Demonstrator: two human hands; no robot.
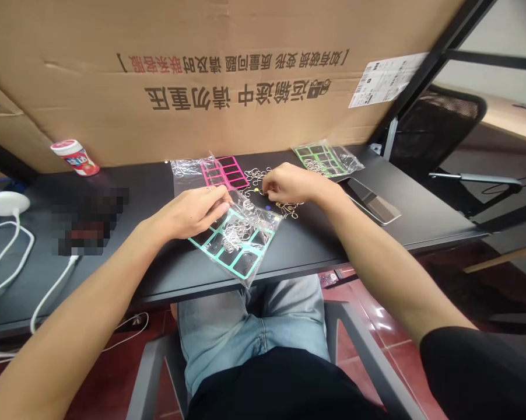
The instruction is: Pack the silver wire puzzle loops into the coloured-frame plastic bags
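In the head view my left hand (204, 211) is closed on the upper left edge of a clear zip bag (248, 267) with a teal grid printed on it. A clump of silvery metal rings or hooks (235, 231) shows inside that bag. My right hand (289, 184) has its fingertips pinched together over loose metal rings (289, 209) on the dark desk; what they hold, if anything, is too small to make out. Small blue and yellow dots lie near those fingertips. Behind the teal bag is another clear bag with a pink grid (226, 171).
A green-grid bag (318, 156) with metal pieces lies at the back right, near a phone (370, 201). On the left are a red-and-white bottle (76, 157), a white round device (6, 202) and cables. A cardboard panel (245, 128) stands along the desk's back.
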